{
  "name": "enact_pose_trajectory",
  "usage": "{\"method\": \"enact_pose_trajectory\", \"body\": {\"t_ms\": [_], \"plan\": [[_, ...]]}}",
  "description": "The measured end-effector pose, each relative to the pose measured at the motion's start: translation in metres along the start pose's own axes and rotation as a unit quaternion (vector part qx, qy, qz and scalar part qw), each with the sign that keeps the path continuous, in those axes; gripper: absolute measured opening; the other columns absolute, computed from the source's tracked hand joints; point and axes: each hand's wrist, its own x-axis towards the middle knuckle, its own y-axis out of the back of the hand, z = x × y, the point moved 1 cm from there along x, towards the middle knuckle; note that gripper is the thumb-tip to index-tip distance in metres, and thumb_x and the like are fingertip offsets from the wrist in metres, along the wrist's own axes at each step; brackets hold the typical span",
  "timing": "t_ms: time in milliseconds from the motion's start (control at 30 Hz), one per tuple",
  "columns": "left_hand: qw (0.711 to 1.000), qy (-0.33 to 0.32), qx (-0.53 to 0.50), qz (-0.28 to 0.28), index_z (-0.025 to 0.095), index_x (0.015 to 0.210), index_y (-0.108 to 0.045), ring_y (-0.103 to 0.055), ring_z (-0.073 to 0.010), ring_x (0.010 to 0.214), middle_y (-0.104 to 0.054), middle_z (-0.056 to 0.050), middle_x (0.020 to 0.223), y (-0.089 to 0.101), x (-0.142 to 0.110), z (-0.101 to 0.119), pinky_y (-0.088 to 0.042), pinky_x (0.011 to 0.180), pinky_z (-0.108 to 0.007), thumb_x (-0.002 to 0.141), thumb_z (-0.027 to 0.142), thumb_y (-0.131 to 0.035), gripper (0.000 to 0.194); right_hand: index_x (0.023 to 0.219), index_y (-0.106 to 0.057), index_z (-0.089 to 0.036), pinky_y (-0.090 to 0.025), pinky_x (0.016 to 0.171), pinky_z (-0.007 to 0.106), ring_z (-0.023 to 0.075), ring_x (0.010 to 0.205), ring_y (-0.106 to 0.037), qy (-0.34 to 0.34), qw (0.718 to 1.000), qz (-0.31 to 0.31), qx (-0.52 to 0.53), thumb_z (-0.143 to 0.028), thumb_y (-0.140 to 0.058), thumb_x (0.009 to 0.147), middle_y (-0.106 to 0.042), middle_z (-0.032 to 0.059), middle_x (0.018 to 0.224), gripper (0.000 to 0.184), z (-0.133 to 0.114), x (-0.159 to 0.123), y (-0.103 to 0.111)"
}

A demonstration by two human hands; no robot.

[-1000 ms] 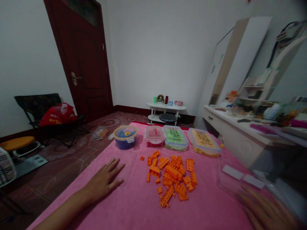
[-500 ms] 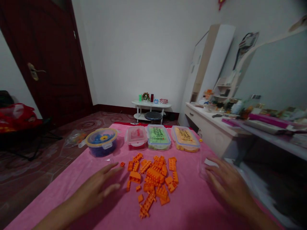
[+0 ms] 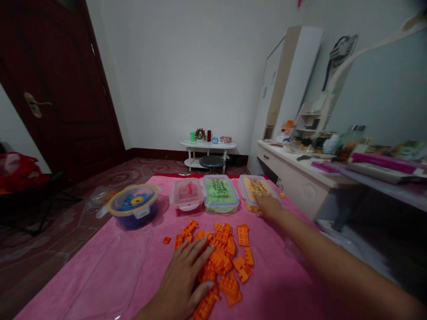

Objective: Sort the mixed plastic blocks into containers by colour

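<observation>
My left hand [image 3: 187, 276] lies palm down with fingers spread over the left part of a heap of orange toy building bricks [image 3: 222, 260]. It hides some of them. My right hand [image 3: 269, 206] reaches across to the front of a clear lidded box with yellow contents [image 3: 255, 184]; its fingers are stretched out at the lid, and whether they press on it I cannot tell. A single small orange brick [image 3: 167, 240] lies apart, left of the heap. Flat on the pink cloth [image 3: 160, 284], left of my left hand, is a clear plastic lid [image 3: 110, 271].
Along the far edge stand a round box with blue contents [image 3: 133, 209], a box with red contents [image 3: 187, 198] and one with green contents [image 3: 220, 193]. Partly behind my right forearm is a clear plastic piece [image 3: 296, 249]. A white dresser [image 3: 293, 173] borders the right.
My left hand has moved right onto the orange bricks. My right hand has gone forward and left to the box with yellow contents. The clear lid on the left now shows fully.
</observation>
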Motion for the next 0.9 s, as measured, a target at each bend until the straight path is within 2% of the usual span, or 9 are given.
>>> {"method": "enact_pose_trajectory", "body": {"t_ms": [100, 200, 333, 433, 533, 600, 767, 900], "plan": [[1.000, 0.005, -0.003, -0.014, 0.035, 0.147, -0.020, -0.038, -0.0289, 0.133, -0.030, -0.004, 0.150, 0.001, 0.000, 0.001, -0.037, 0.106, -0.053, 0.086, 0.056, -0.043, 0.068, 0.142, -0.035, -0.015, -0.042, 0.093, 0.041, 0.0328, 0.116, -0.054, 0.056, 0.998, -0.002, -0.007, -0.034, -0.065, 0.075, -0.046, 0.0244, 0.136, 0.076, 0.008, 0.001, 0.010], [1.000, 0.011, -0.007, -0.024, 0.035, 0.147, -0.020, -0.036, -0.0284, 0.134, -0.029, -0.003, 0.151, 0.002, 0.002, 0.002, -0.035, 0.107, -0.053, 0.087, 0.056, -0.042, 0.067, 0.138, -0.040, -0.013, -0.045, 0.086, 0.038, 0.0298, 0.106, -0.061, 0.089, 0.995, 0.018, -0.030, -0.028, -0.053, 0.084, -0.059, 0.0219, 0.122, 0.058, 0.018, 0.001, 0.032], [1.000, 0.008, -0.007, -0.013, 0.035, 0.147, -0.022, -0.034, -0.0289, 0.135, -0.030, -0.002, 0.150, 0.001, 0.000, 0.002, -0.034, 0.108, -0.052, 0.086, 0.056, -0.044, 0.068, 0.125, -0.048, -0.007, -0.047, 0.074, 0.040, 0.0324, 0.090, -0.066, 0.017, 0.995, 0.080, -0.051, -0.020, -0.034, 0.091, -0.067, 0.0221, 0.100, 0.039, 0.036, 0.002, 0.062], [1.000, 0.010, 0.002, 0.009, 0.035, 0.147, -0.021, -0.031, -0.0288, 0.137, -0.027, -0.003, 0.152, 0.001, -0.004, 0.002, -0.034, 0.109, -0.052, 0.087, 0.052, -0.046, 0.067, 0.117, -0.050, -0.003, -0.047, 0.073, 0.040, 0.0339, 0.091, -0.065, -0.089, 0.984, 0.148, -0.043, -0.024, -0.031, 0.093, -0.066, 0.0241, 0.097, 0.037, 0.057, 0.002, 0.074], [0.999, 0.017, 0.006, 0.035, 0.035, 0.147, -0.021, -0.030, -0.0279, 0.138, -0.026, -0.004, 0.152, 0.004, -0.006, 0.004, -0.035, 0.109, -0.051, 0.088, 0.045, -0.047, 0.065, 0.114, -0.052, -0.003, -0.046, 0.076, 0.037, 0.0326, 0.096, -0.063, -0.215, 0.957, 0.197, 0.001, -0.028, -0.034, 0.092, -0.066, 0.0249, 0.099, 0.037, 0.080, 0.001, 0.071], [0.999, 0.011, 0.000, 0.049, 0.037, 0.146, -0.023, -0.031, -0.0281, 0.137, -0.027, -0.003, 0.152, 0.008, -0.003, 0.005, -0.036, 0.108, -0.051, 0.088, 0.042, -0.048, 0.063, 0.112, -0.053, -0.003, -0.046, 0.075, 0.036, 0.0323, 0.097, -0.063, -0.252, 0.949, 0.189, 0.028, -0.027, -0.035, 0.092, -0.065, 0.0252, 0.099, 0.036, 0.089, 0.000, 0.062], [0.997, -0.002, -0.050, 0.061, 0.035, 0.141, -0.036, -0.036, -0.0262, 0.134, -0.035, -0.003, 0.149, 0.026, 0.024, 0.012, -0.036, 0.108, -0.048, 0.090, 0.035, -0.048, 0.053, 0.109, -0.056, -0.004, -0.044, 0.067, 0.032, 0.0300, 0.088, -0.065, -0.288, 0.944, 0.152, 0.061, -0.026, -0.036, 0.090, -0.066, 0.0236, 0.095, 0.035, 0.100, -0.006, 0.043], [0.988, 0.022, -0.140, 0.060, 0.030, 0.136, -0.044, -0.041, -0.0234, 0.131, -0.040, -0.006, 0.145, 0.033, 0.049, 0.023, -0.038, 0.107, -0.045, 0.091, 0.031, -0.046, 0.045, 0.110, -0.056, -0.004, -0.040, 0.068, 0.031, 0.0280, 0.089, -0.063, -0.272, 0.947, 0.166, 0.050, -0.030, -0.036, 0.091, -0.065, 0.0243, 0.095, 0.037, 0.114, -0.019, 0.048]]}}
